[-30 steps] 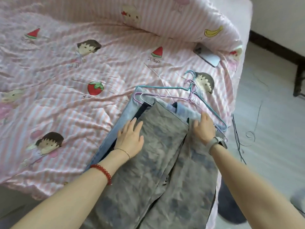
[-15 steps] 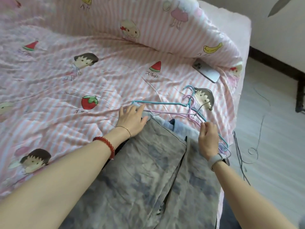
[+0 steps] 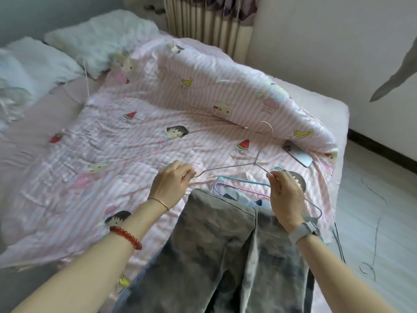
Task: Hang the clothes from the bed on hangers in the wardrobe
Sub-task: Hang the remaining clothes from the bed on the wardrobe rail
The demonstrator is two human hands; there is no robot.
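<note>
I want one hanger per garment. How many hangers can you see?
3: a pale hanger held between the left hand and right hand, and a blue hanger and purple hanger on the bed by the trousers; others may be hidden.

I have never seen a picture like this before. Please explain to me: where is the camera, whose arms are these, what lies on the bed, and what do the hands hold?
The camera sits on a person's head and looks down, so the two arms are that person's own. The left hand and the right hand each grip one end of a thin wire hanger, lifted a little above the bed. Below it lie grey washed trousers on top of lighter blue jeans, with a blue hanger and a purple hanger beside them. All rest on a pink striped quilt. A phone lies near the folded edge.
</note>
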